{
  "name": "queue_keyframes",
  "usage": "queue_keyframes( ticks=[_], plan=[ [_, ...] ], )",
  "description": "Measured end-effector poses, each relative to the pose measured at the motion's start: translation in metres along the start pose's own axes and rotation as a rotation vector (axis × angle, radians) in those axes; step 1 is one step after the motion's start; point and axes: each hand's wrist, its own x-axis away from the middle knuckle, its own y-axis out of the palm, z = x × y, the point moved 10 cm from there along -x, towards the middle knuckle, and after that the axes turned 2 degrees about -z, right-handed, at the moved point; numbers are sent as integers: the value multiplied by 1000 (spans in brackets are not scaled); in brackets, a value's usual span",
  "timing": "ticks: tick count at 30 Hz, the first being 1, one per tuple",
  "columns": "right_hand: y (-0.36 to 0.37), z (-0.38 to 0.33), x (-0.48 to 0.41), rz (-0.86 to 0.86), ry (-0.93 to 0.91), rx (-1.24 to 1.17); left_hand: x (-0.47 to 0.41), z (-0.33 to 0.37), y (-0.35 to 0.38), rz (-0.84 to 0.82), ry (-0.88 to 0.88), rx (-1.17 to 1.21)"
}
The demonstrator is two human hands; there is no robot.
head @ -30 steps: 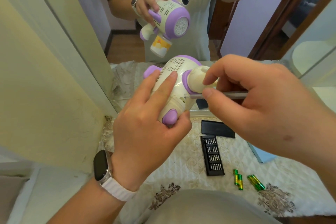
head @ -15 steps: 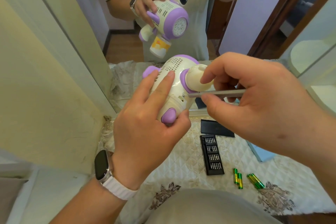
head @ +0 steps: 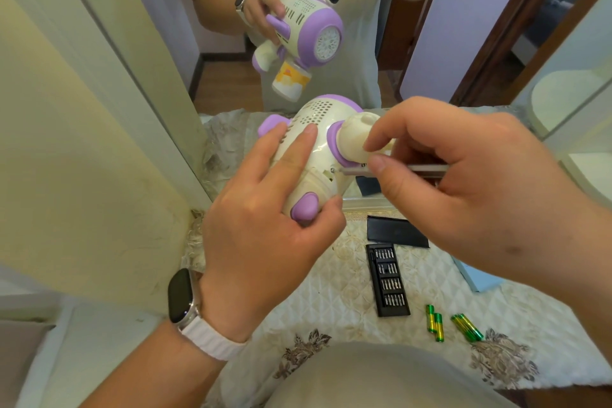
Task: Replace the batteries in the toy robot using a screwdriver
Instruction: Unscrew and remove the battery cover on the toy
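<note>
Cream-and-purple plastic toy robot (head: 326,159): frame centre, held above the quilted beige cloth (head: 331,301). Left hand (head: 261,235) grips its body, thumb curled under, index finger laid along the shell. Right hand (head: 480,195) pinches the slim silver screwdriver (head: 352,171) between thumb and fingers; the tip meets the robot's lower body. Green batteries (head: 433,321) lie at lower right, near the open black bit case (head: 387,278).

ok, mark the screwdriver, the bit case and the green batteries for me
screwdriver (head: 356,171), head view, bare shaft near the tip.
bit case (head: 387,280), head view, middle of the open tray.
green batteries (head: 434,325), head view, left pair, mid-body.
</note>
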Motion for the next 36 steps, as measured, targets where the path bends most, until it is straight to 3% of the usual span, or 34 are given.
queue_keyframes(
  ticks=[36],
  plan=[
    [2, -5, 13, -55, 91, 5, 14, 4, -8, -26, 14, -1]
  ],
)
